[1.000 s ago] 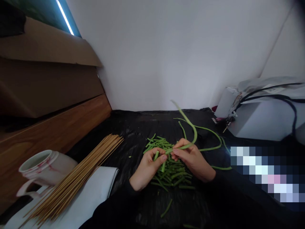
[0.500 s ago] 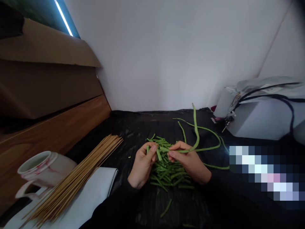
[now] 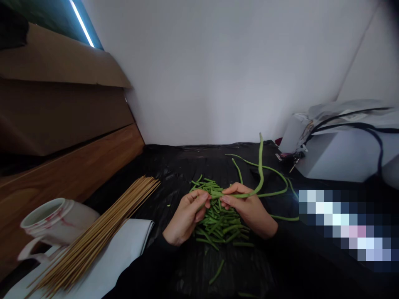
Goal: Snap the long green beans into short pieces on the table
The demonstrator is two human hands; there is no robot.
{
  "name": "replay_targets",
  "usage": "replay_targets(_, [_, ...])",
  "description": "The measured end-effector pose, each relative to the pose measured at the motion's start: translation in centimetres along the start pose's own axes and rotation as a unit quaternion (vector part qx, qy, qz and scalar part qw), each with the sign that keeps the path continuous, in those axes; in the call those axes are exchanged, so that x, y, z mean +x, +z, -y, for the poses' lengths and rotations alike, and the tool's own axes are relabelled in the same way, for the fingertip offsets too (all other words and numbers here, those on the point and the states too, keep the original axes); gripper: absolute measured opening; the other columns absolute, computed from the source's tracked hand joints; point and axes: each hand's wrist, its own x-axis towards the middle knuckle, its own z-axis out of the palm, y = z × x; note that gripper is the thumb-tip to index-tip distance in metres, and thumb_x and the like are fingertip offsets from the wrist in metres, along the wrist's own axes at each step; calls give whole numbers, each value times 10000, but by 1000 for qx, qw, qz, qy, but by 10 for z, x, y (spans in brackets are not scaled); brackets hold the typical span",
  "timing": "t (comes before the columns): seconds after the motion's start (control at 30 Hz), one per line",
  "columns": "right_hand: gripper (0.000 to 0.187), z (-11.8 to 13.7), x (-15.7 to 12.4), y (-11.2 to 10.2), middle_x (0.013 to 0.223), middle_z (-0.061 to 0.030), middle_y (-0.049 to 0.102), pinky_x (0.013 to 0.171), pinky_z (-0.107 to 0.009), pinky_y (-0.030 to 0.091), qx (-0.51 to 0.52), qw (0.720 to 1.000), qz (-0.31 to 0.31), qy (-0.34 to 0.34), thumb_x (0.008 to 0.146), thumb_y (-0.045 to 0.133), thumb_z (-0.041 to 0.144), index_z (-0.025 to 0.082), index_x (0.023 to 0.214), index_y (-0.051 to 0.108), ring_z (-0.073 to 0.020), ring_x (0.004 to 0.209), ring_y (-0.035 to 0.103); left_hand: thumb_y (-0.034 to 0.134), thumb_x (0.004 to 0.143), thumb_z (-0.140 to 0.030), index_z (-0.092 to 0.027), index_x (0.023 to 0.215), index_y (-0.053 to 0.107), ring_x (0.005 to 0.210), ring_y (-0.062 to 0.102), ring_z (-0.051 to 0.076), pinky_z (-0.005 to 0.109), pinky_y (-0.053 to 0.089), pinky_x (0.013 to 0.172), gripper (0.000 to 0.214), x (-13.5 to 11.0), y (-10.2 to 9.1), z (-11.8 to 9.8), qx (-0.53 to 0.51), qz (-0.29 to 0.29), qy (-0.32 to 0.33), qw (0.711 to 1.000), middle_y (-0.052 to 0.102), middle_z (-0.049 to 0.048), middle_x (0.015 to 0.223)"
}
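Your right hand (image 3: 249,209) has swung the long bean (image 3: 260,166): its free end, leaning left and blurred a second ago, now stands nearly upright and further right. Your left hand (image 3: 187,216) has dropped lower towards the pile of cut pieces (image 3: 224,224). The short piece seen in its fingers no longer shows there.

Table under a black plastic sheet (image 3: 174,166), heap of bean pieces (image 3: 222,226) at centre, one stray piece (image 3: 217,272) nearer, long beans (image 3: 274,193) to the right, white box (image 3: 339,158) beyond, skewers (image 3: 102,236) partly on white paper (image 3: 124,249) at left, mug (image 3: 52,220) beside.
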Motion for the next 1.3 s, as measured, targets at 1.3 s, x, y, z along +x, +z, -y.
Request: replay_targets(1.3, [134,9,-5,4,755,-20,674,624,-281,440,18,1000,-10,2,773,714,309,190,828,684,-143,675,584,712,784,-256,-130,779,566,412,236,-8,159,123,388,193,-4,5,0,-57,19,-8,998,536,-38,662])
